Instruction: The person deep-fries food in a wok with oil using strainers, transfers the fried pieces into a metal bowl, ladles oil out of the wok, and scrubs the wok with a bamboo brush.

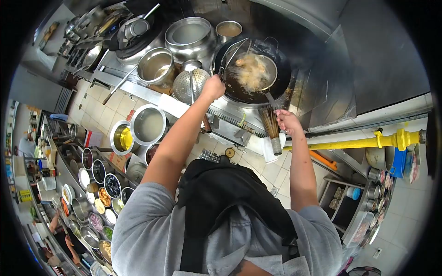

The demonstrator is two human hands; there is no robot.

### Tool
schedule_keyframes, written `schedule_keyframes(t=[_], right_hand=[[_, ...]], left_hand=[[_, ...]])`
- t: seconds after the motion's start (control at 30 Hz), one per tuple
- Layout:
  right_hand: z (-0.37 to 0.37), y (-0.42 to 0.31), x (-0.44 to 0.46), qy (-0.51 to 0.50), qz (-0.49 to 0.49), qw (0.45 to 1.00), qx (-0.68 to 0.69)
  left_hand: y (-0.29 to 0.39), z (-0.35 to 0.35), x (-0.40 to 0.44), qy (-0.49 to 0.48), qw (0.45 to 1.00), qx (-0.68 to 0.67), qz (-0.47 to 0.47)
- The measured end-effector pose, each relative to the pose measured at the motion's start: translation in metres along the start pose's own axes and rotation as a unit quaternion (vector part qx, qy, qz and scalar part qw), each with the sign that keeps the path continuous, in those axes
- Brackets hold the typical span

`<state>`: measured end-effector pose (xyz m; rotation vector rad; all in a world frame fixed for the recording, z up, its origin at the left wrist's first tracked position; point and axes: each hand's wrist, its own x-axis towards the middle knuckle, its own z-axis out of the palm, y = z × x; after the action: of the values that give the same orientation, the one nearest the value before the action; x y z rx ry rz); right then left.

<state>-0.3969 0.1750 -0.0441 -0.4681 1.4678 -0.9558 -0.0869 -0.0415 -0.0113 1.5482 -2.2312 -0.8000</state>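
Observation:
A dark wok [230, 89] on the stove holds bubbling oil with pale golden food [251, 72] frying in it. My left hand [213, 88] is closed on the handle of a wire skimmer [235, 54], whose head leans over the wok's left side. At the wok's lower right, my right hand [287, 121] pinches the end of the handle of a round strainer [272, 69], which sits around the food. A bamboo brush [270, 126] lies just left of my right hand. Beside my left hand a perforated ladle [184, 83] rests on the stove edge.
Metal pots [155, 64] and a covered-looking steel pot [189, 33] stand left of the wok. A yellow pipe [359, 141] runs along the right. A bowl of yellow oil [123, 138] and several ingredient bowls stand at the left, where another person's arms [71, 246] show.

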Motion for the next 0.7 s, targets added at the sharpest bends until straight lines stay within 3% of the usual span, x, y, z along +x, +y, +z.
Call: schedule_keyframes(t=[0.07,0.23,0.6,0.7], right_hand=[[0.019,0.002,-0.011,-0.015,0.026,0.998,0.058],[0.057,0.011,-0.016,-0.034,0.026,0.979,0.199],[0.121,0.01,-0.05,0.012,-0.058,0.963,0.264],[0.147,-0.005,-0.067,0.026,-0.089,0.968,0.235]], left_hand=[[0.007,-0.012,-0.021,-0.015,0.998,-0.045,-0.047],[0.009,-0.045,-0.051,0.002,0.999,-0.047,-0.003],[-0.069,-0.127,-0.058,0.099,0.984,-0.13,0.069],[-0.092,-0.153,-0.067,0.112,0.981,-0.155,0.045]])
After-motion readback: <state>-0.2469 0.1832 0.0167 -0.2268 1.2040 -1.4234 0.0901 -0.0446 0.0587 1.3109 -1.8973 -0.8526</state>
